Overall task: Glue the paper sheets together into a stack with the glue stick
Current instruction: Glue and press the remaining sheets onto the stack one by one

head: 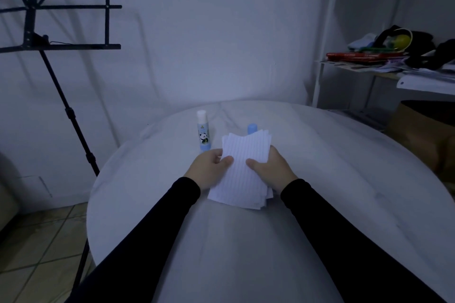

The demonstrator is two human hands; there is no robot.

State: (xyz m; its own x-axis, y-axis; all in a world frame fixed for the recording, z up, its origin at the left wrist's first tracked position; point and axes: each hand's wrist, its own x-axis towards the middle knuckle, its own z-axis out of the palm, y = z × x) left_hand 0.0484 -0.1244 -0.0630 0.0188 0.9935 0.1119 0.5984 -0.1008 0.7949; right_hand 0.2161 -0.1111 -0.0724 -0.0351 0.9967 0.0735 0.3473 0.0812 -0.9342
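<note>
Lined paper sheets sit between the two hands, bunched into one loose stack with its far end raised toward the wall and its near end low by the wrists. Sheet edges fan out unevenly at the far end and at the near right corner; the exact number of sheets cannot be told, but several.

Left hand grips the stack's left edge: thumb lies on the top sheet, fingers curl behind the edge. Right hand grips the right edge the same way, thumb on top pointing inward. The two thumb tips are near each other, not touching. Both arms wear black sleeves.

Glue stick: one, upright on the bench, just beyond the left hand and beside the stack's far left corner, white stick end uppermost, blue base down, panda label facing the person. Blue cap: one, beyond the stack, its lower part hidden behind the far paper edge.

Bench is round and pale. Its left rim curves close to the left forearm; wide bare surface lies to the right of the right hand and on the near side between the forearms.

Off the bench: one black music stand far left of the left hand; a cluttered shelf far right of the right hand.
</note>
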